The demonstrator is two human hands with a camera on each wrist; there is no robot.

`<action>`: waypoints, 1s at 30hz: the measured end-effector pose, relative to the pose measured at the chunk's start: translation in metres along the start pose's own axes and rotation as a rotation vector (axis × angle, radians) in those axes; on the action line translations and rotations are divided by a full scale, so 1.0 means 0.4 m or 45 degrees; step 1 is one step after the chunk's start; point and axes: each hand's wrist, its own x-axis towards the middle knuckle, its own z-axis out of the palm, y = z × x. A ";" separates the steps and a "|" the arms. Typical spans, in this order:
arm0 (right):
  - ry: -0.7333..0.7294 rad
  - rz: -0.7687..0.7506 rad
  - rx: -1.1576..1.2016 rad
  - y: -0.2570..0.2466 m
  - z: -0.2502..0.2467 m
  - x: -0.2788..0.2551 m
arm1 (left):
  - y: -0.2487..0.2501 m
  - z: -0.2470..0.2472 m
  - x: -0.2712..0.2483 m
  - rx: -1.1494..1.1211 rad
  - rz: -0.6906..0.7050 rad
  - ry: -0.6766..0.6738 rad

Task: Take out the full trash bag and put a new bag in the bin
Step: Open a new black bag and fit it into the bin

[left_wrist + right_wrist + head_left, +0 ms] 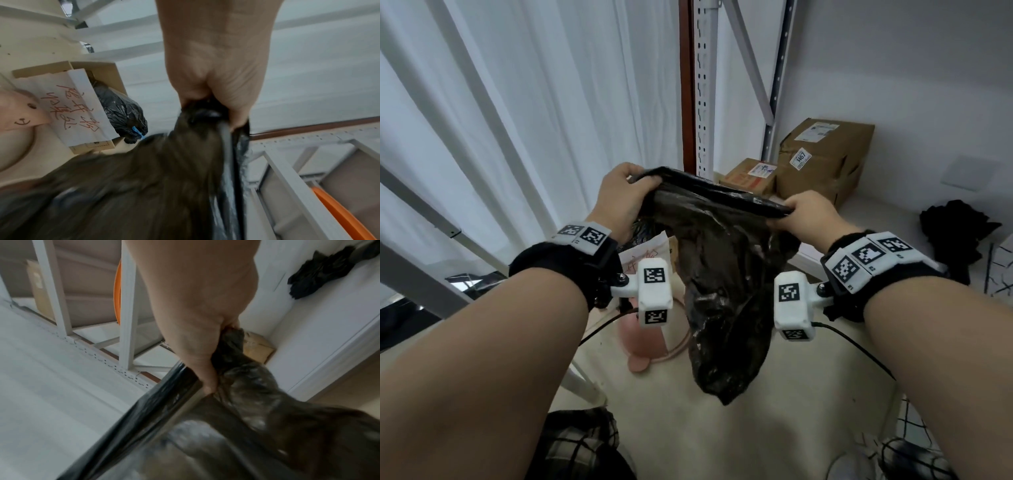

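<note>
Black new bag [722, 270] pinched at its mouth by left hand [619, 198] and right hand [801, 216], hanging limp above the pink bin [640, 337]: best spread wide, lowered centred, rim folded over evenly, hands kept apart.

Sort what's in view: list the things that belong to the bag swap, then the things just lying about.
Belongs to the job:
- new black bag, top edge stretched between left hand and right hand
- tied black bag in the labelled cardboard box

Lying about:
- parcels by the wall
- pink fan
- black bundle on the floor
</note>
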 end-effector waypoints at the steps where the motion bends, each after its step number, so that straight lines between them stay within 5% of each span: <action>1: 0.006 0.068 -0.108 0.004 -0.002 -0.007 | -0.001 -0.001 0.003 -0.006 0.029 0.038; 3: -0.064 0.086 -0.207 -0.003 -0.002 -0.023 | 0.002 0.001 0.005 0.119 0.151 0.048; 8: -0.342 -0.168 0.661 -0.080 0.006 -0.039 | 0.043 0.039 -0.027 0.436 0.428 -0.298; 12: -0.362 -0.318 0.821 -0.132 0.007 -0.033 | 0.069 0.064 -0.049 0.451 0.417 -0.437; 18: 0.109 -0.348 0.603 -0.112 0.003 -0.015 | 0.071 0.035 -0.055 0.965 0.162 -0.815; 23: 0.390 -0.172 0.509 -0.029 0.010 0.004 | 0.012 -0.010 -0.024 1.303 0.042 -0.672; 30: 0.556 0.032 0.284 0.060 0.012 0.004 | -0.063 -0.037 -0.018 1.206 0.067 -0.153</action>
